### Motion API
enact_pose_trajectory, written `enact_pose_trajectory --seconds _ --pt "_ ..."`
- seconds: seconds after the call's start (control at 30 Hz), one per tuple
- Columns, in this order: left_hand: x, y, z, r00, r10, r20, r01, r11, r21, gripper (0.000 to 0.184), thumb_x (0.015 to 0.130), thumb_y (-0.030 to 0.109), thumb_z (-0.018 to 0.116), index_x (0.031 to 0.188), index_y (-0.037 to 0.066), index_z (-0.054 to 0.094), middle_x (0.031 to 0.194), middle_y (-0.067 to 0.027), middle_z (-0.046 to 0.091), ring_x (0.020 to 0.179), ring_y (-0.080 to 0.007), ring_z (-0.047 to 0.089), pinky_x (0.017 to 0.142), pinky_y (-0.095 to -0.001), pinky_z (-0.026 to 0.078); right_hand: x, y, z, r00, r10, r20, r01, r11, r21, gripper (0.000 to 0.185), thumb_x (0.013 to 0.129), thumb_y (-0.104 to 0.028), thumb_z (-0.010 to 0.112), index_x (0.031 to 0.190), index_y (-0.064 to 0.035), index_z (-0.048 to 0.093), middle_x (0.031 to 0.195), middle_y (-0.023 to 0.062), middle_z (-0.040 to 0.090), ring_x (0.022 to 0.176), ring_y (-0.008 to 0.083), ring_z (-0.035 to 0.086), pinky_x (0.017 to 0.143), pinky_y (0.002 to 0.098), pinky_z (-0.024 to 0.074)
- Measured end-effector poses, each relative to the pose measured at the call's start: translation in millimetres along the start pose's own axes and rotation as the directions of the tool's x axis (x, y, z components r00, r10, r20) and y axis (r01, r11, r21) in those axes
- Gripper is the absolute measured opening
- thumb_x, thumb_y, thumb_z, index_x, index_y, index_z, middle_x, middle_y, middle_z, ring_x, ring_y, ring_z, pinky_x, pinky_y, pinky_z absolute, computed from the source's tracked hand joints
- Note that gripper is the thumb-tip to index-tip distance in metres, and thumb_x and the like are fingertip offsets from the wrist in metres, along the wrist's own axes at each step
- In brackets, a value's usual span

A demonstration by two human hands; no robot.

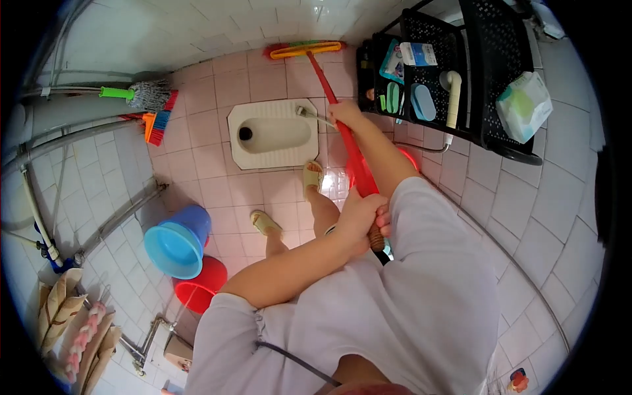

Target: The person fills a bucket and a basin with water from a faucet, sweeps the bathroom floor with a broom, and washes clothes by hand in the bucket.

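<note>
A long red-handled broom (324,80) slants across the middle of the view. Its orange-yellow head (306,49), with red and green bristles, rests on the pink tiled floor against the far wall. My left hand (363,220) is wrapped around the handle near its brown end, close to my body. Further along the shaft, my right hand (345,113) grips the same handle with its arm stretched forward. Left of the shaft lies a white squat toilet (273,161) set in the floor, with a shower head (303,111) over its right edge.
A black shelf rack (428,85) with toiletries and a pack of wipes (525,105) stands right. At left are a blue bucket (174,249), a red bucket (203,283), a mop (150,96) and a brush (157,126). Another red container (413,157) sits partly behind my right arm.
</note>
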State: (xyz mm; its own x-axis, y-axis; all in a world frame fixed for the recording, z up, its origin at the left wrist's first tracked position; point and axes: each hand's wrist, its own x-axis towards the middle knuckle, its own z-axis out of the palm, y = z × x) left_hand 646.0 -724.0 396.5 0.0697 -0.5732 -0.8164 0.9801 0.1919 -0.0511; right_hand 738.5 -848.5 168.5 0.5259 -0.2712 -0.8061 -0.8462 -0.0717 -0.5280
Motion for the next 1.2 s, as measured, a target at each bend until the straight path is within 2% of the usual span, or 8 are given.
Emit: enact_pose_trajectory --seconds 0.1,0.23,0.3,0.4,0.47,0.6,0.73,1.2 --pt "-4 -1 -14 0.999 -0.034 -0.008 0.034 0.999 0.034 0.016 0.073 0.002 0.048 0.068 0.009 0.034 0.054 0.0004 0.034 0.043 -0.0079 0.034 0.036 -0.0222 0.027 6 30 -4 0.994 -0.036 0.101 0.005 0.958 0.285 0.028 0.078 -0.025 0.056 0.082 0.0022 0.052 0.064 0.011 0.054 0.049 0.0208 0.052 0.044 0.0308 0.0456" --pt "-13 19 -21 0.999 -0.043 0.026 0.045 0.998 -0.05 0.017 0.075 0.002 0.048 0.069 0.011 0.035 0.054 0.0011 0.034 0.044 -0.0064 0.033 0.036 -0.0204 0.027 -48 83 -70 0.911 0.178 -0.372 0.076 0.814 0.576 0.051 0.071 -0.038 0.064 0.101 0.0004 0.048 0.097 0.012 0.051 0.077 0.0212 0.054 0.066 0.0309 0.0497" --pt "-14 25 -25 0.996 -0.058 0.063 0.066 0.99 -0.124 0.017 0.076 0.002 0.047 0.07 0.011 0.034 0.054 0.0012 0.034 0.044 -0.0062 0.033 0.036 -0.0202 0.027 -10 157 -132 0.833 0.041 -0.552 0.01 0.996 0.09 0.047 0.072 -0.035 0.064 0.105 -0.0063 0.049 0.086 0.007 0.053 0.074 0.0196 0.054 0.062 0.0335 0.0469" --pt "-15 27 -33 0.995 -0.056 0.087 0.065 0.993 -0.099 0.018 0.077 0.002 0.047 0.07 0.011 0.033 0.054 0.0012 0.034 0.043 -0.0064 0.032 0.035 -0.0204 0.027 -44 103 -132 0.511 -0.035 -0.859 0.317 0.936 0.15 0.033 0.078 -0.031 0.057 0.106 -0.0153 0.053 0.075 0.0026 0.058 0.069 0.0178 0.056 0.059 0.0324 0.0427" --pt "-15 21 -39 0.996 -0.079 0.046 0.08 0.996 -0.037 0.019 0.077 0.001 0.047 0.07 0.012 0.032 0.053 0.0011 0.033 0.042 -0.0066 0.032 0.034 -0.0206 0.027 -65 67 -140 0.636 0.17 -0.752 0.36 0.797 0.485 0.029 0.081 -0.03 0.054 0.1 -0.0096 0.057 0.075 0.0067 0.062 0.067 0.0204 0.058 0.066 0.0359 0.0429" --pt "-18 19 -55 0.992 -0.093 0.088 0.1 0.992 -0.08 0.02 0.076 -0.001 0.047 0.07 0.011 0.032 0.053 0.001 0.033 0.043 -0.0068 0.033 0.034 -0.0208 0.028 -20 120 -169 0.596 -0.057 -0.801 0.298 0.942 0.155 0.032 0.081 -0.033 0.053 0.093 -0.003 0.058 0.075 0.0075 0.063 0.067 0.0189 0.057 0.062 0.0357 0.0466" --pt "-25 40 -56 0.992 -0.109 0.071 0.114 0.991 -0.073 0.018 0.075 -0.002 0.047 0.074 0.01 0.033 0.055 0.0003 0.035 0.043 -0.008 0.034 0.036 -0.0226 0.029 -66 69 -144 0.497 0.355 -0.792 0.315 0.777 0.545 0.042 0.086 -0.036 0.044 0.093 0.0046 0.052 0.08 0.007 0.063 0.066 0.0179 0.057 0.053 0.026 0.0523" --pt "-40 58 -45 0.985 -0.151 0.082 0.142 0.984 0.109 0.018 0.074 -0.001 0.048 0.071 0.009 0.034 0.055 0.0004 0.034 0.043 -0.0071 0.032 0.036 -0.0217 0.027 -98 68 -124 0.426 0.385 -0.819 0.437 0.704 0.559 0.037 0.077 -0.032 0.06 0.091 0.0015 0.053 0.087 0.0114 0.059 0.07 0.0192 0.056 0.049 0.0268 0.0493"
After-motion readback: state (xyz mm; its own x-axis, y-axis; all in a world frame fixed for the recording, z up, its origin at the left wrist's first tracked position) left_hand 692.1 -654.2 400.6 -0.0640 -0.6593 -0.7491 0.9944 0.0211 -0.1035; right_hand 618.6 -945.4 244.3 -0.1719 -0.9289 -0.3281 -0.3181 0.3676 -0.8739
